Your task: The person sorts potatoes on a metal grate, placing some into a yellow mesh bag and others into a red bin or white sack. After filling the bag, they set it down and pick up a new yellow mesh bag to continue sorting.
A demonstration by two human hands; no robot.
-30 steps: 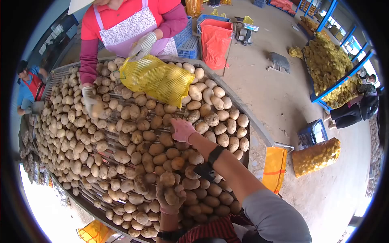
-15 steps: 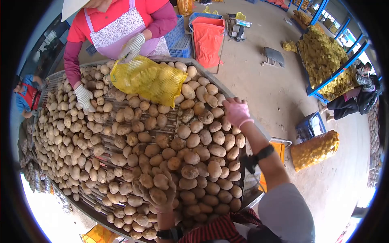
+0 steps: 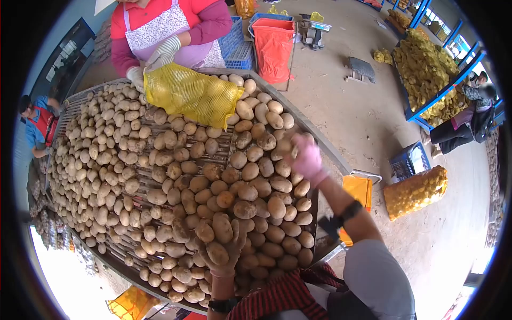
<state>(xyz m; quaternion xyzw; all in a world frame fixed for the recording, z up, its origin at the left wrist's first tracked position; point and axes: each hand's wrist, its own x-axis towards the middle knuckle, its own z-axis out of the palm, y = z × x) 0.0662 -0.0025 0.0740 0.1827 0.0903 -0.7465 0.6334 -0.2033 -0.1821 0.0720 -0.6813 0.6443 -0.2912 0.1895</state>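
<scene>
Potatoes [image 3: 249,172] cover a slatted sorting table [image 3: 333,152] with a raised metal edge. My left hand [image 3: 228,257], in a dirty glove, is cupped palm up around potatoes [image 3: 217,253], its fingers curled at their sides. My right hand [image 3: 308,161], in a pink glove, is over the potatoes by the right edge of the table. Its fingers are smeared by motion, and a blurred potato [image 3: 284,146] is right at them. Across the table, a co-worker's striped-gloved hands [image 3: 164,52] hold a yellow mesh bag [image 3: 192,96] with potatoes inside.
Another person [image 3: 40,125] stands at the far left end. A red-lined bin [image 3: 273,50] and blue crates [image 3: 239,56] stand beyond the table. To the right are a filled mesh sack [image 3: 416,193], a blue crate [image 3: 409,162] and an orange bag [image 3: 356,194] by the table edge.
My right hand has moved inward from the table edge onto the potatoes. My left hand has shifted slightly right with its potatoes. The co-worker's lower hand has come up to the mesh bag.
</scene>
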